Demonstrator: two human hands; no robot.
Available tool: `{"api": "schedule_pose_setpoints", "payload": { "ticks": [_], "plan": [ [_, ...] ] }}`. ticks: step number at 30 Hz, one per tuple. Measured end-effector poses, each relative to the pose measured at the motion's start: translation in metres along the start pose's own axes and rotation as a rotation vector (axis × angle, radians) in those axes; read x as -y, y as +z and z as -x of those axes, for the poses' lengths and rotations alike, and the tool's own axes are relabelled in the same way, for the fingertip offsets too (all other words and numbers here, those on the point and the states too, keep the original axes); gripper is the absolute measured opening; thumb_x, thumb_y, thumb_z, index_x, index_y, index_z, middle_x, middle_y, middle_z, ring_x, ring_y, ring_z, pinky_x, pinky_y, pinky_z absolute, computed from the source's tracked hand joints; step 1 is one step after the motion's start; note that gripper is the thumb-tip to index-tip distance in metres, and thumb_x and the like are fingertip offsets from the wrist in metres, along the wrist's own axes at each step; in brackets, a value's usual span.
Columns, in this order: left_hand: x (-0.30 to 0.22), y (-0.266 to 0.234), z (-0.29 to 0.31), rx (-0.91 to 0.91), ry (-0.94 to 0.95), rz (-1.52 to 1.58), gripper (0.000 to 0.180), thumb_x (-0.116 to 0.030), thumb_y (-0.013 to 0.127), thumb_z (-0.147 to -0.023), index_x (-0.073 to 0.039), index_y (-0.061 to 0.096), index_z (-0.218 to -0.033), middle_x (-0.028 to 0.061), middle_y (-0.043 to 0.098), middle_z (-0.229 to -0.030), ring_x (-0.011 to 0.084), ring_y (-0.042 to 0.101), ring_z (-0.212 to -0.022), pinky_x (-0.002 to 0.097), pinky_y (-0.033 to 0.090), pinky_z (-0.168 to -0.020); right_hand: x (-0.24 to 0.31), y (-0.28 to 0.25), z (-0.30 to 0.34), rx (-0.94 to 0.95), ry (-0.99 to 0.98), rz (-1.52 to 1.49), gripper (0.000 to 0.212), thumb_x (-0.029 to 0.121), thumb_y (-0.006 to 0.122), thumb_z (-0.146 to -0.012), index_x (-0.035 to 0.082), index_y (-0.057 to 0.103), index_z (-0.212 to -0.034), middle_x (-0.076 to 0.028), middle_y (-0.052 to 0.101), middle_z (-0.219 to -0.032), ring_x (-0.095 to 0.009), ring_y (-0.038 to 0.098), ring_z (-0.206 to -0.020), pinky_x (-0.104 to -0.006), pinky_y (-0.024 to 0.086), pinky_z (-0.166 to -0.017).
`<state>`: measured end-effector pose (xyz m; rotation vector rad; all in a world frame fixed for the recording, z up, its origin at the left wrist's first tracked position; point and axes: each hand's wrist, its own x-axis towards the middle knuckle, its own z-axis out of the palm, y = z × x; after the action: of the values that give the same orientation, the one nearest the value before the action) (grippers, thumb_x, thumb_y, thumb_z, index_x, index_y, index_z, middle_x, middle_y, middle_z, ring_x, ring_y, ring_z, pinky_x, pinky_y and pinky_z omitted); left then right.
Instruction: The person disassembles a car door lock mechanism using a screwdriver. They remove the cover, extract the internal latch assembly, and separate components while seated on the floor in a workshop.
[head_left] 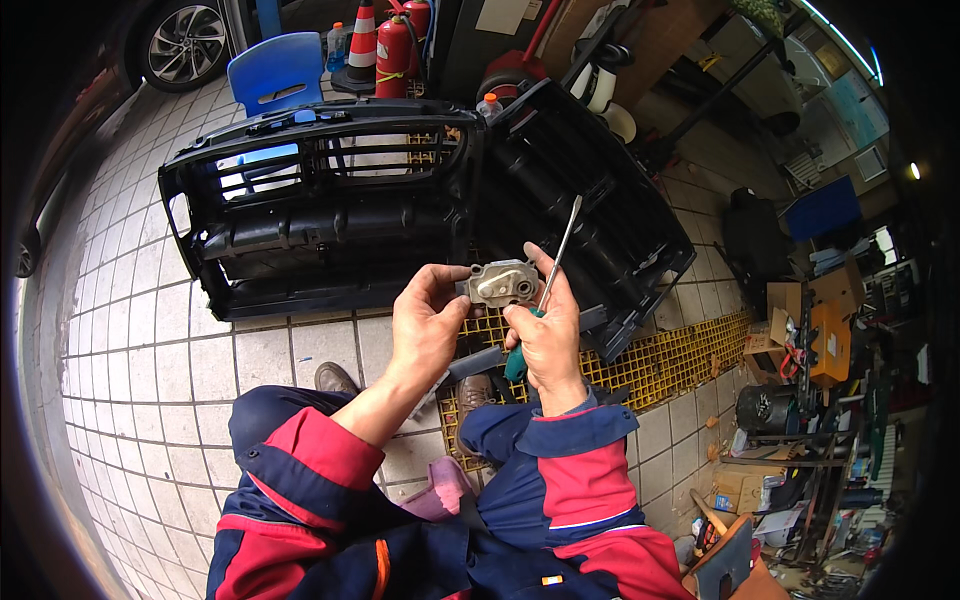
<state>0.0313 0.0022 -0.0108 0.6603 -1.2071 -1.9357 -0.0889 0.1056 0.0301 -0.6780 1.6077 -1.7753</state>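
Between my hands is a small, dirty grey actuator (502,285) with a raised light-coloured shape on its face and a round hole near its right end. My left hand (428,315) pinches its left end between thumb and fingers. The right end is steadied by the thumb and fingers of my right hand (548,335). That same hand also grips a screwdriver (563,245) by its green handle, the metal shaft pointing up and away. Just beyond stand two black plastic car grille frames with slats: the left one (335,225) and the right one (600,215), tilted.
A yellow floor grating (690,350) runs through the white tiles. Behind the frames are a blue chair (277,75), a traffic cone (362,45), a red fire extinguisher (393,55) and a car wheel (187,45). Boxes and tools crowd shelves at right, near an orange case (829,345).
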Motion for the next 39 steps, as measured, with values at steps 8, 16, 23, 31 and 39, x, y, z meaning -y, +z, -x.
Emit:
{"api": "schedule_pose_setpoints", "payload": {
  "ticks": [8,16,23,31,39],
  "plan": [
    [0.004,-0.003,0.002,-0.028,0.209,-0.126,0.021,0.012,0.064,-0.094,0.002,0.071,-0.111,0.0065,0.074,-0.109,0.0112,0.071,-0.098,0.0273,0.058,-0.09,-0.001,-0.001,-0.001,0.007,0.053,-0.038,0.064,-0.003,0.072,-0.091,0.003,0.053,-0.152,-0.015,0.069,-0.135,-0.008,0.068,-0.079,-0.0191,0.055,-0.054],
    [0.002,-0.004,0.0,-0.008,0.031,-0.139,0.021,0.012,0.066,-0.094,0.002,0.068,-0.113,0.0071,0.073,-0.109,0.0135,0.071,-0.101,0.0287,0.058,-0.095,0.0,0.001,0.0,-0.014,-0.05,0.033,0.061,-0.002,0.077,-0.091,0.002,0.055,-0.149,-0.01,0.072,-0.12,-0.006,0.067,-0.08,-0.0181,0.053,-0.054],
    [0.009,-0.003,-0.001,0.035,-0.247,0.089,0.018,0.008,0.063,-0.1,0.003,0.065,-0.118,0.0104,0.074,-0.106,0.0161,0.073,-0.093,0.032,0.065,-0.084,-0.006,0.004,0.0,-0.044,-0.075,0.069,0.052,0.005,0.082,-0.091,0.004,0.062,-0.139,-0.002,0.075,-0.108,-0.005,0.068,-0.084,-0.0172,0.05,-0.052],
    [0.015,-0.005,-0.004,0.139,-0.253,-0.028,0.03,0.005,0.068,-0.098,0.003,0.062,-0.127,0.0109,0.073,-0.114,0.0179,0.072,-0.101,0.0333,0.062,-0.09,-0.007,0.005,0.0,-0.058,-0.119,0.142,0.045,0.001,0.08,-0.091,0.002,0.064,-0.133,-0.005,0.076,-0.112,-0.01,0.072,-0.094,-0.0242,0.059,-0.076],
    [0.008,0.004,0.002,0.239,-0.015,-0.259,0.056,-0.003,0.077,-0.096,0.004,0.052,-0.145,0.0161,0.068,-0.133,0.022,0.068,-0.121,0.037,0.057,-0.105,-0.011,0.006,0.0,-0.011,-0.206,0.239,0.047,-0.001,0.08,-0.089,-0.001,0.064,-0.132,-0.008,0.076,-0.115,-0.015,0.073,-0.102,-0.0291,0.057,-0.093]
  ]
}}
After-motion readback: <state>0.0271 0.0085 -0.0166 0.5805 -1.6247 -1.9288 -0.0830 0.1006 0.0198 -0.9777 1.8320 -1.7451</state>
